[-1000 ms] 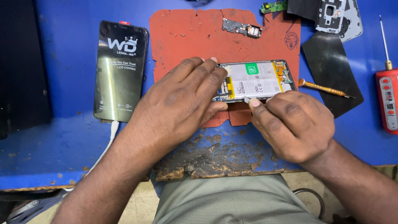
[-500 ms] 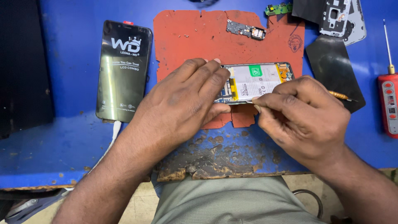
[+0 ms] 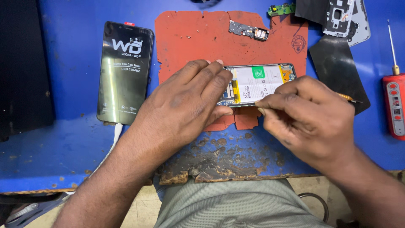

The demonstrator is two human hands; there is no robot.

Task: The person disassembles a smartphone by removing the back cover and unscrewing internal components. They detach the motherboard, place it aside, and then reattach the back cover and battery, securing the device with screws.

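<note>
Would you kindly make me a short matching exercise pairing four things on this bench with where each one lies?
Things:
1. opened phone
2. boxed display panel
3. red electric screwdriver
4. small circuit board

Places:
A. far right on the blue bench
B. top of the red mat
C. between both hands
D. left of the red mat

Pairs: 1-C, 2-D, 3-A, 4-B
</note>
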